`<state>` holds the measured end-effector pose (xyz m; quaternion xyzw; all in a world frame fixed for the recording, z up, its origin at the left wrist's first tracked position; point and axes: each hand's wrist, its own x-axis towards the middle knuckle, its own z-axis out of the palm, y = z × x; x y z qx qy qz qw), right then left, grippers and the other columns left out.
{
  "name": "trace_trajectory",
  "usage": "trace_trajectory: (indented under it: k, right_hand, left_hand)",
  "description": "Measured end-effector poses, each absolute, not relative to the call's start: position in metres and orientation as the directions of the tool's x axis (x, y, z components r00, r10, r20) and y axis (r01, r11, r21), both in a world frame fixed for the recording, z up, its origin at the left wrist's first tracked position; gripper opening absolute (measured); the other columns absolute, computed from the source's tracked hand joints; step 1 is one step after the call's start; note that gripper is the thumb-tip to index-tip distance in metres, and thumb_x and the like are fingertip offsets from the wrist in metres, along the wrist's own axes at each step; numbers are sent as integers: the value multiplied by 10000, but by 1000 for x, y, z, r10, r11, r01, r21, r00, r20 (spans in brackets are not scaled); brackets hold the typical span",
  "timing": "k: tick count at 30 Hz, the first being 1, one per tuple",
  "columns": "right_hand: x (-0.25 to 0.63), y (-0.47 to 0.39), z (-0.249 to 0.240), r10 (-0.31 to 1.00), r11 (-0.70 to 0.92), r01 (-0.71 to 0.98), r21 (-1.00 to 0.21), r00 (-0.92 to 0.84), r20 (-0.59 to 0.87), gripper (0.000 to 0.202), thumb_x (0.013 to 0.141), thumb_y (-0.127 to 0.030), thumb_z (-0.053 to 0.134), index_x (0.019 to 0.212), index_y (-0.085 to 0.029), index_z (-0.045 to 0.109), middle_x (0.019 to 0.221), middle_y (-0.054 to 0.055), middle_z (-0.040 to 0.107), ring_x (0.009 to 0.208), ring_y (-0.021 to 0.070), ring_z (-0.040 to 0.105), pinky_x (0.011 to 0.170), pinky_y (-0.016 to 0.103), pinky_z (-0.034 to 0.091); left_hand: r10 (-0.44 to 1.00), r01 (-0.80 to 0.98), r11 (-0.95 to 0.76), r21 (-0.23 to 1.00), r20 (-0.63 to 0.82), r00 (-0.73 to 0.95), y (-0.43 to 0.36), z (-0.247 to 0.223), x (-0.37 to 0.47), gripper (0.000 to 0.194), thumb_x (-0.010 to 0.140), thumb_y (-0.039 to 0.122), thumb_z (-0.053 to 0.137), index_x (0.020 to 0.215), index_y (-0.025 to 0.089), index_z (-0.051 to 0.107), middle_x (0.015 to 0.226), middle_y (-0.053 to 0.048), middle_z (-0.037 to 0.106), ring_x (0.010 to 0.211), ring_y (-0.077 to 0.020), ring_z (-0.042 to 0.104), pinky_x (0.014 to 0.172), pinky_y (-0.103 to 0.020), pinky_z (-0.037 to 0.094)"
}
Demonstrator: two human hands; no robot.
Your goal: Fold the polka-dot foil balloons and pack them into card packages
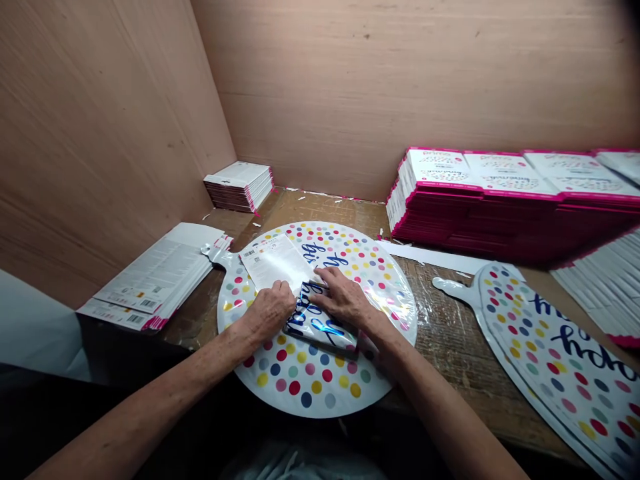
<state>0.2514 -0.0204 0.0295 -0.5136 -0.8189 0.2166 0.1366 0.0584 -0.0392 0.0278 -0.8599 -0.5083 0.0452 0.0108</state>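
A round white foil balloon (pixel 306 380) with coloured dots and blue lettering lies flat in front of me. On top of it rests a small folded foil balloon (pixel 325 328), shiny, with blue lettering. A white printed card (pixel 275 260) lies aslant beside the folded balloon, its lower edge partly covered by my hands. My left hand (pixel 273 308) is closed, fingers curled at the folded balloon's left edge, right by the card; its fingertips are partly hidden. My right hand (pixel 343 298) grips the folded balloon's upper part, with thumb and fingers bent over it.
More dotted foil balloons (pixel 545 360) lie stacked at the right. Printed cards (pixel 150 273) are piled at the left, with a smaller stack (pixel 240 183) behind. Rows of pink-edged card packs (pixel 490 177) stand along the back wooden panel (pixel 400 80). Paper scraps litter the brown tabletop (pixel 440 340).
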Motion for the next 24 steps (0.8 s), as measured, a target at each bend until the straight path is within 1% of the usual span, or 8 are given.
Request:
trace_trajectory:
  k: [2,4,6,10,18,21,23,24]
  right_hand:
    - [244,-18,27,919,339,822,-458,-393,-26,618,890,-360,603,1430,-182,362,1467,153,396,1193,256,532,895,333,437]
    - [240,-16,25,938,286,850,-442,-342,-49,685,873,-367,621,1452,-171,312,1492,162,363,1215,261,519,902,334,436]
    - [239,-13,23,955,236,868,-436,-290,-60,646,854,-392,650,1390,-157,378,1429,156,427,1178,251,531,878,322,438]
    - [241,-9,24,966,192,888,-418,-246,-77,382,851,-460,652,1079,-162,577,1196,105,555,1044,222,559,806,298,425]
    - [235,-10,31,984,123,908,-400,-165,-73,348,864,-522,620,918,-178,626,989,80,620,900,213,568,705,280,389]
    - [235,-10,24,994,105,905,-412,-81,77,262,967,-394,471,906,-186,618,957,79,632,880,203,570,713,285,382]
    - [237,-8,18,989,96,874,-476,-28,148,241,979,-340,429,911,-185,600,951,73,632,843,192,568,721,286,390]
    - [238,-7,15,987,95,848,-521,-12,160,237,975,-343,426,903,-189,591,939,67,632,823,189,566,720,285,398]
  left_hand:
    - [877,875,-480,-62,-69,476,-37,31,56,291,828,-34,374,827,85,640,861,-174,650,751,-257,653,604,-337,516]
    - [873,872,-486,-62,-71,482,-35,34,53,280,841,-13,380,809,90,639,812,-156,648,714,-245,649,608,-332,513]
    - [864,862,-503,-58,-51,501,-34,38,50,280,849,-1,371,804,98,630,792,-143,642,706,-241,645,614,-331,506]
    - [806,809,-584,-58,71,587,-33,43,44,274,839,2,362,760,133,590,790,-131,631,691,-230,621,588,-317,484]
    - [750,760,-627,-169,131,648,-30,58,50,306,869,16,337,806,119,618,836,-141,663,746,-248,648,612,-338,500]
    - [779,816,-578,-18,285,558,-39,54,54,292,908,89,347,882,136,634,968,-149,696,924,-266,675,775,-385,539]
    - [813,867,-470,163,464,353,-48,47,58,245,913,259,475,1076,134,610,1181,-176,656,1178,-315,594,964,-456,492]
    - [828,878,-387,282,525,197,-52,41,60,397,867,361,572,1190,129,559,1291,-195,599,1282,-342,515,1034,-487,446]
